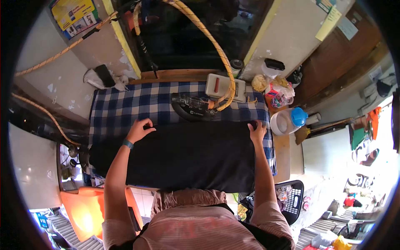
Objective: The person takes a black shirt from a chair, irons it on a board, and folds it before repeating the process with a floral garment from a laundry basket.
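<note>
A long piece of black cloth (191,156) lies spread across a blue-and-white checked cover (125,98) on the table in front of me. My left hand (139,131) has its thumb and curled fingers at the far edge of the black cloth, left of its middle. At the far right corner, my right hand (257,131) pinches the same cloth between thumb and fingers. Just beyond the far edge, between the hands, rests a dark iron (193,107) with a yellow cord (214,41) rising from it.
Behind the iron is a pale flat box (239,91) with a red stick on top. To the right stand a clear tub with a blue lid (298,116) and a bag of small items (280,92). An orange chair (83,208) and a black basket (295,202) are below the table.
</note>
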Demonstrator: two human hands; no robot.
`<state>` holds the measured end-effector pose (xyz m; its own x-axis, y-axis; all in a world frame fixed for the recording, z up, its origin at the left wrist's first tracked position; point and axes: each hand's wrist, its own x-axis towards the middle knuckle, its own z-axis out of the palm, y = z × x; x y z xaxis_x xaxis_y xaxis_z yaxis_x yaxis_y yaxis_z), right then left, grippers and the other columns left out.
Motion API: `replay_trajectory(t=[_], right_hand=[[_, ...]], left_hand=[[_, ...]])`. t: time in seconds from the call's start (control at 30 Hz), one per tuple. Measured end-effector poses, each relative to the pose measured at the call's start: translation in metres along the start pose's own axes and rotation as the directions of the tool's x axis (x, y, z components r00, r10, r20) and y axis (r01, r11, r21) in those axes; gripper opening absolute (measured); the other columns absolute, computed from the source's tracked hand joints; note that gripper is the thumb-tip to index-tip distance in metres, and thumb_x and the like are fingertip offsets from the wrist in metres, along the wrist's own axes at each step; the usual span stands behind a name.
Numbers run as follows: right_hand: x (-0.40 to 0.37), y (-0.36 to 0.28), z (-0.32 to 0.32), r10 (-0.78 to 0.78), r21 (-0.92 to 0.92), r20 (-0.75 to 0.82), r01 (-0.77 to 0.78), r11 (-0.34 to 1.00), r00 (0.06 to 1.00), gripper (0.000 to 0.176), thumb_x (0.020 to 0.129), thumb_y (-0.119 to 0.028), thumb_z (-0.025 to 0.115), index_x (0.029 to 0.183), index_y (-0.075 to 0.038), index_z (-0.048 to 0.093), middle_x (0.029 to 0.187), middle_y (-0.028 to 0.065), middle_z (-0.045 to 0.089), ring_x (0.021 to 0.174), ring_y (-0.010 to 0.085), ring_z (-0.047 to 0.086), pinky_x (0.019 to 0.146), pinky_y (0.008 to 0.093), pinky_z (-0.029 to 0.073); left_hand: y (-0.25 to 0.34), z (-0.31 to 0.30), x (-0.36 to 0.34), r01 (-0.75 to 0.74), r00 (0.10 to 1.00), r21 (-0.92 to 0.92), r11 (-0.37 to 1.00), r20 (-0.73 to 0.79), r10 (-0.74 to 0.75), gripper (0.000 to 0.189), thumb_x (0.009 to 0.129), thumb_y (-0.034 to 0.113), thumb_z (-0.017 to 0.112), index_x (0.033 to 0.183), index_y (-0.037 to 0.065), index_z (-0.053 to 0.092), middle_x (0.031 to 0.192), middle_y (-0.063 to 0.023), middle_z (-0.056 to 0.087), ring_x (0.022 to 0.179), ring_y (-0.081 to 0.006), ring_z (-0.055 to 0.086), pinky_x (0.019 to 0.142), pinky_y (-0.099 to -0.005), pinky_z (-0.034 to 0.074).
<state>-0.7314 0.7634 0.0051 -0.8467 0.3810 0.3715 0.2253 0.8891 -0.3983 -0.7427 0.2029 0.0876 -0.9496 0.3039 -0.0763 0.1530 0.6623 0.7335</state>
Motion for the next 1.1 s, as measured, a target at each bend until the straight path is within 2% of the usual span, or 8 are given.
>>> replay_trajectory(t=[0.2,0.27,0.53,0.63,0.67,0.83,0.9,1.1], right_hand=[[-0.028,-0.019,-0.010,-0.169,-0.059,-0.048,0.167,0.984,0.984,0.039,0.091,-0.029,0.058,0.117,-0.001,0.050,0.097,0.0201,0.057,0.093,0.0431,0.054,0.079,0.0514,0.044],[-0.024,-0.031,-0.033,0.017,0.025,-0.257,-0.011,1.000,0.966,0.037,0.092,-0.026,0.057,0.113,0.002,0.049,0.092,0.0218,0.060,0.082,0.0431,0.059,0.069,0.0498,0.047],[0.019,-0.031,-0.020,-0.316,-0.260,-0.097,0.283,0.923,0.944,0.033,0.087,-0.020,0.062,0.111,0.000,0.050,0.100,0.0172,0.058,0.092,0.0352,0.057,0.075,0.0455,0.046],[0.024,-0.122,-0.027,-0.545,-0.110,-0.348,0.543,0.832,0.763,0.035,0.083,-0.016,0.065,0.113,-0.005,0.052,0.110,0.0131,0.058,0.102,0.0343,0.054,0.085,0.0474,0.041],[0.026,-0.155,-0.036,-0.615,0.060,-0.035,0.616,0.786,0.788,0.038,0.082,-0.019,0.068,0.115,-0.007,0.054,0.115,0.0123,0.057,0.107,0.0332,0.053,0.088,0.0457,0.041],[0.054,-0.283,-0.014,-0.820,0.232,0.161,0.787,0.572,0.548,0.049,0.079,-0.037,0.072,0.115,-0.007,0.061,0.097,0.0138,0.065,0.096,0.0328,0.061,0.084,0.0440,0.048],[0.073,-0.299,-0.003,-0.667,0.299,0.618,0.660,0.689,0.416,0.058,0.078,-0.040,0.072,0.120,-0.004,0.057,0.085,0.0146,0.068,0.081,0.0335,0.065,0.077,0.0447,0.052],[0.092,-0.313,0.029,-0.409,0.378,0.845,0.155,0.913,0.346,0.037,0.074,-0.021,0.071,0.100,0.004,0.063,0.066,0.0133,0.063,0.054,0.0158,0.063,0.056,0.0317,0.050]], left_hand=[[-0.026,-0.018,-0.017,0.008,1.000,0.834,0.551,-0.008,-0.002,0.041,0.081,0.053,0.065,0.094,0.014,0.072,0.095,-0.0032,0.063,0.093,-0.0225,0.053,0.089,-0.0415,0.032],[-0.031,-0.033,-0.013,0.015,0.998,0.825,0.565,0.018,-0.053,0.046,0.079,0.055,0.065,0.100,0.015,0.073,0.095,-0.0046,0.065,0.095,-0.0236,0.055,0.089,-0.0427,0.034],[-0.024,-0.026,-0.007,0.123,0.980,0.521,0.845,-0.201,-0.018,0.036,0.074,0.040,0.075,0.086,0.007,0.067,0.077,-0.0082,0.066,0.073,-0.0294,0.062,0.073,-0.0408,0.044],[-0.037,0.003,-0.004,0.208,0.938,0.382,0.901,-0.339,-0.072,0.030,0.081,0.022,0.069,0.105,0.010,0.056,0.091,-0.0078,0.065,0.087,-0.0292,0.061,0.080,-0.0431,0.042],[-0.031,0.015,-0.010,0.219,0.912,0.416,0.883,-0.410,-0.033,0.034,0.082,0.016,0.066,0.112,0.010,0.052,0.098,-0.0086,0.064,0.094,-0.0299,0.060,0.083,-0.0437,0.041],[0.026,0.068,-0.075,0.092,0.901,0.479,0.873,-0.414,0.132,0.037,0.090,0.023,0.057,0.123,0.008,0.051,0.136,-0.0152,0.046,0.135,-0.0306,0.035,0.112,-0.0558,0.016],[0.028,0.082,-0.126,0.031,0.934,0.552,0.833,-0.313,0.173,0.048,0.088,0.032,0.058,0.131,0.010,0.049,0.143,-0.0112,0.042,0.137,-0.0270,0.034,0.113,-0.0544,0.015],[0.012,0.096,-0.225,0.217,0.916,0.330,0.919,-0.393,-0.075,0.056,0.089,0.038,0.058,0.136,0.010,0.047,0.144,-0.0162,0.039,0.135,-0.0334,0.034,0.113,-0.0477,0.024]])
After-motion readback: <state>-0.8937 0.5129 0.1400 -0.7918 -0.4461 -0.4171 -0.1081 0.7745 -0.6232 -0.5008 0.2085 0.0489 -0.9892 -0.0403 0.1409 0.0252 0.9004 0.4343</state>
